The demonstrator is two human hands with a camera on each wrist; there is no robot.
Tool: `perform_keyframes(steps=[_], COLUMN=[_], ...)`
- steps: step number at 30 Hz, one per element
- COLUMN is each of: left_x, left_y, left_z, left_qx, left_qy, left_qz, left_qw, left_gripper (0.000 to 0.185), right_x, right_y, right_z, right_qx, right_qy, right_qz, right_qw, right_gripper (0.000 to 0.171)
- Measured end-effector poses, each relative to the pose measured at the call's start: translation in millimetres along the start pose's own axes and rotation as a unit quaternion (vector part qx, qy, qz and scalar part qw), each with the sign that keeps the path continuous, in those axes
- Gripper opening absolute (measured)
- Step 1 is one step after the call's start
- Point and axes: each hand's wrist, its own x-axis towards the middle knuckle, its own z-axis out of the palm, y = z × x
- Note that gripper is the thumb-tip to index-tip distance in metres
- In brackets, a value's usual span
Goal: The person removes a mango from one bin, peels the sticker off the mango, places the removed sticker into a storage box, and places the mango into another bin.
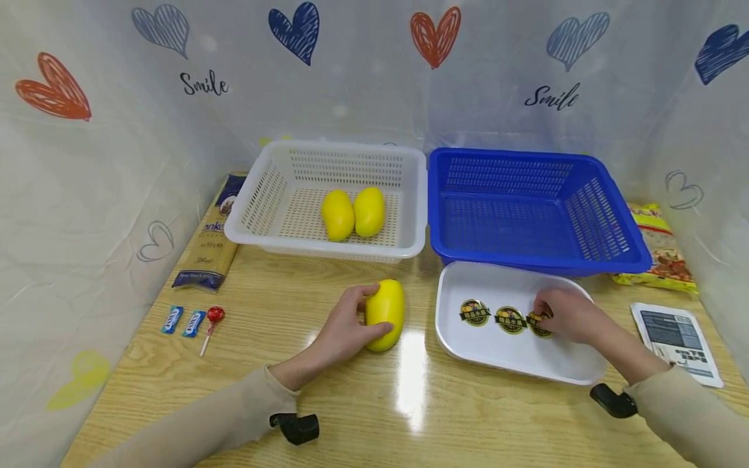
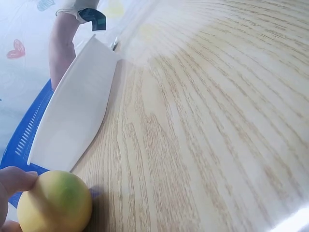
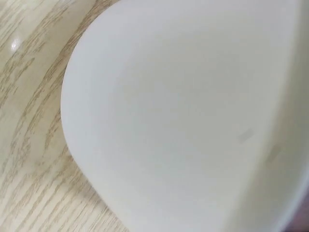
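My left hand [image 1: 351, 325] grips a yellow mango [image 1: 389, 315] that rests on the table, with the thumb along its near side. A greenish end of this mango [image 2: 60, 198] shows in the left wrist view. Over a shallow white tray [image 1: 468, 351], my right hand [image 1: 567, 315] pinches at a round black and gold sticker [image 1: 537, 325], partly covered by the fingers. To its left in the tray lie a middle sticker [image 1: 511, 320] and a left sticker [image 1: 474, 313]. The right wrist view shows mostly the pale tray surface [image 3: 169, 106]; the fingers are out of sight there.
Behind stand a white basket [image 1: 328, 247] holding two mangoes [image 1: 354, 213] and a blue basket [image 1: 538, 260]. At left lie a long brown package [image 1: 205, 257], two small blue packets [image 1: 183, 322] and a red lollipop [image 1: 215, 314]. A yellow bag [image 1: 661, 253] and a flat white pack [image 1: 679, 341] lie right.
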Motion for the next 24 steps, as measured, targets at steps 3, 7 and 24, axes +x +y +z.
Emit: perform_keyframes(steps=[3,7,24], left_x=[0.2,0.2,1.0], left_y=[-0.2,-0.7,-1.3], left_z=[-0.4,-0.7,0.4], left_qx=[0.003,0.004,0.011], left_qy=[-0.001,-0.002,-0.002], left_qz=[-0.001,-0.001,0.003], left_qw=[1.0,1.0,0.9999], left_gripper=[0.067,0.068,0.067], right_x=[-1,-3,-4], right_y=[-2,-7,-7], right_z=[0,1,-3], right_qx=[-0.017,-0.032,0.032], right_qy=[0.008,0.019,-0.047], right_qz=[-0.009,-0.024,0.006], right_qw=[1.0,0.999,0.998], right_gripper=[0.02,0.021,0.015])
